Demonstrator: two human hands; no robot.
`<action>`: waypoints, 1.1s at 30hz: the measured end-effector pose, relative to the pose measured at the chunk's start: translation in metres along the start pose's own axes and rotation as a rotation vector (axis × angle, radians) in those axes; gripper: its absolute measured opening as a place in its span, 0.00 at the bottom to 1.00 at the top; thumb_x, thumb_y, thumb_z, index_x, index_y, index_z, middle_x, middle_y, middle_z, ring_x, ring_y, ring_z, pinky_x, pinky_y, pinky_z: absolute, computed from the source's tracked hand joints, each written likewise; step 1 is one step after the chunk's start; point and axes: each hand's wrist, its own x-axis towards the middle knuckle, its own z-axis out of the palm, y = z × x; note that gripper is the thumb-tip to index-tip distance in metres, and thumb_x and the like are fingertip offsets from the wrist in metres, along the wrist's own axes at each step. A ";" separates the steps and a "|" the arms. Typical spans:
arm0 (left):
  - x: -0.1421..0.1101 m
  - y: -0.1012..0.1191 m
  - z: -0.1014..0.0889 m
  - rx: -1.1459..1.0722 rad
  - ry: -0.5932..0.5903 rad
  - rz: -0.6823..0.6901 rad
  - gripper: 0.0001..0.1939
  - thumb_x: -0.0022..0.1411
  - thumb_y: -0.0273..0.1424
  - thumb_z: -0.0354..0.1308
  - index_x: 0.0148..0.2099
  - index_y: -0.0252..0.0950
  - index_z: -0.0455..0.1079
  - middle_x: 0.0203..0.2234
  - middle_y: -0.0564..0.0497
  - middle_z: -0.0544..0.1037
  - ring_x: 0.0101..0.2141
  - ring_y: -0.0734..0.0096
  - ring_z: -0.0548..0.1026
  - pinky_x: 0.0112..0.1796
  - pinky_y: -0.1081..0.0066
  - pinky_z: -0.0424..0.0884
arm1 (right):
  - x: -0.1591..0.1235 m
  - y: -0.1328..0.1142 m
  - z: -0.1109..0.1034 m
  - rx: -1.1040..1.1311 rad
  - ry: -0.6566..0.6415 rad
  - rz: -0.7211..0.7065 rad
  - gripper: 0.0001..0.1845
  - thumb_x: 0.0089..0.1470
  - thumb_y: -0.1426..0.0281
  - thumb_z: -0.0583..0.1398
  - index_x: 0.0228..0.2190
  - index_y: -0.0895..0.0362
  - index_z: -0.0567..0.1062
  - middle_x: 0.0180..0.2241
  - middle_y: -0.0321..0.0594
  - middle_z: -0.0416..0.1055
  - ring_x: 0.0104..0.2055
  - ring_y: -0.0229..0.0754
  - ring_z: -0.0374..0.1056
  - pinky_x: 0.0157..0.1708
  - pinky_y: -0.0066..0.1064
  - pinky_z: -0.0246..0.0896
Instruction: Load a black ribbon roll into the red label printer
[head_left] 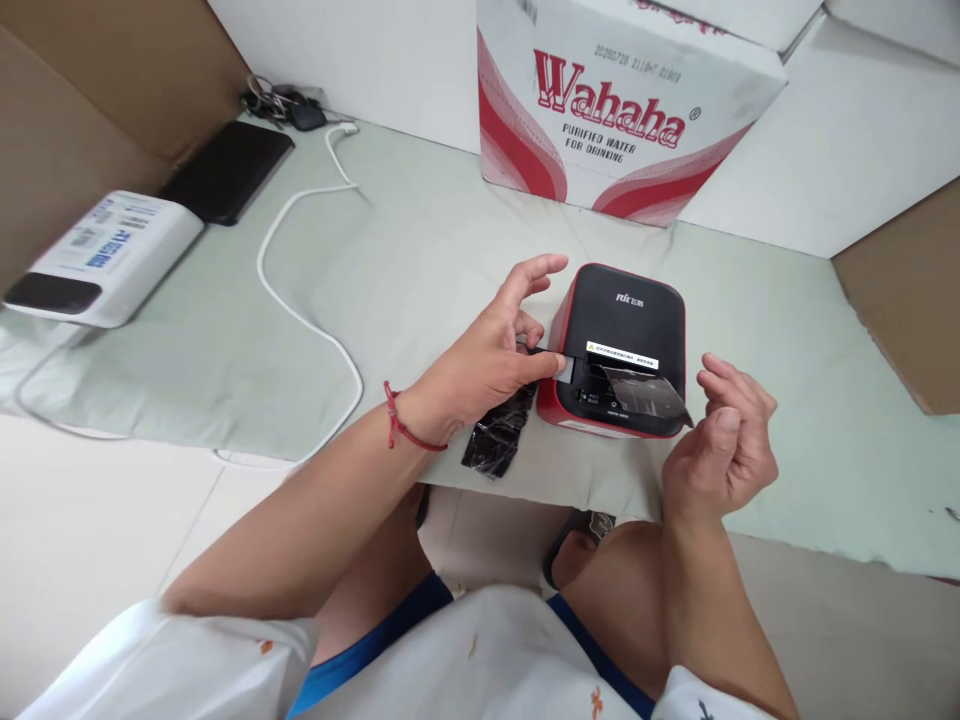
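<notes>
A small black printer point(630, 320) with a red body stands on a pale green mat point(420, 250) near its front edge. My left hand point(487, 360) grips the printer's left side, thumb pressed on its top front corner, index finger raised. A crumpled black film piece point(495, 435) lies on the mat just under that hand. A translucent protective film point(641, 392) is partly peeled off the printer's front and sticks out to the right. My right hand point(724, 440) hovers at the film's tip, fingers curled; a pinch on the film is not visible.
A Wahaha water carton point(615, 110) stands behind the printer. At the left are a white device point(112, 255), a black flat device point(229, 170) and a white cable point(300, 300) looping over the mat. Brown cardboard point(907, 290) sits at the right. My knees are below the mat's edge.
</notes>
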 end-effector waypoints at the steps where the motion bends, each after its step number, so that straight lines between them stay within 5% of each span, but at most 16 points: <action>1: 0.001 0.000 0.000 0.018 0.001 -0.006 0.49 0.60 0.30 0.73 0.79 0.61 0.62 0.78 0.46 0.67 0.40 0.71 0.73 0.50 0.56 0.83 | 0.000 0.000 0.001 0.006 0.010 0.010 0.17 0.79 0.61 0.60 0.54 0.44 0.90 0.53 0.45 0.88 0.65 0.62 0.79 0.63 0.67 0.72; 9: -0.003 0.008 0.003 0.111 0.026 -0.039 0.48 0.61 0.29 0.71 0.80 0.57 0.63 0.73 0.45 0.70 0.39 0.71 0.70 0.54 0.57 0.80 | 0.000 0.002 0.005 0.044 0.063 0.088 0.16 0.78 0.59 0.60 0.53 0.47 0.89 0.55 0.45 0.87 0.65 0.58 0.79 0.63 0.64 0.75; 13: -0.008 0.012 0.009 0.127 0.008 -0.032 0.35 0.66 0.32 0.68 0.74 0.47 0.68 0.70 0.44 0.73 0.38 0.72 0.69 0.52 0.61 0.77 | 0.001 0.000 0.007 0.070 0.074 0.118 0.17 0.78 0.58 0.60 0.52 0.49 0.88 0.55 0.46 0.86 0.66 0.57 0.79 0.58 0.58 0.79; 17: -0.009 0.006 0.004 0.140 0.028 0.000 0.20 0.74 0.38 0.62 0.64 0.39 0.72 0.62 0.42 0.81 0.51 0.63 0.78 0.57 0.60 0.77 | -0.001 0.001 0.009 0.073 0.072 0.121 0.17 0.78 0.59 0.59 0.51 0.51 0.87 0.55 0.46 0.86 0.63 0.56 0.80 0.57 0.56 0.80; 20: -0.009 0.002 -0.013 0.365 0.056 -0.045 0.16 0.77 0.35 0.54 0.61 0.37 0.73 0.59 0.40 0.83 0.62 0.53 0.79 0.65 0.51 0.75 | -0.001 0.007 0.005 0.078 0.046 0.102 0.17 0.76 0.63 0.58 0.53 0.51 0.86 0.56 0.47 0.86 0.64 0.55 0.80 0.58 0.56 0.79; 24: -0.012 0.001 -0.031 0.790 -0.053 -0.129 0.25 0.74 0.32 0.58 0.70 0.36 0.72 0.66 0.35 0.79 0.68 0.39 0.74 0.70 0.40 0.72 | 0.006 0.014 -0.012 0.125 -0.179 0.037 0.22 0.64 0.66 0.62 0.57 0.49 0.84 0.63 0.48 0.83 0.71 0.61 0.76 0.61 0.60 0.78; 27: -0.013 0.000 -0.028 0.935 -0.150 -0.158 0.25 0.75 0.29 0.56 0.71 0.34 0.73 0.68 0.32 0.78 0.67 0.38 0.74 0.69 0.41 0.74 | 0.019 0.012 -0.028 0.116 -0.379 -0.025 0.28 0.58 0.68 0.65 0.60 0.47 0.84 0.68 0.49 0.79 0.75 0.64 0.72 0.59 0.56 0.77; 33: -0.009 0.002 -0.011 1.101 -0.117 -0.132 0.16 0.75 0.26 0.61 0.61 0.35 0.80 0.63 0.34 0.79 0.60 0.42 0.77 0.58 0.50 0.79 | 0.046 -0.019 -0.038 0.120 -0.589 -0.119 0.34 0.62 0.73 0.69 0.67 0.42 0.82 0.75 0.49 0.75 0.71 0.60 0.75 0.49 0.47 0.77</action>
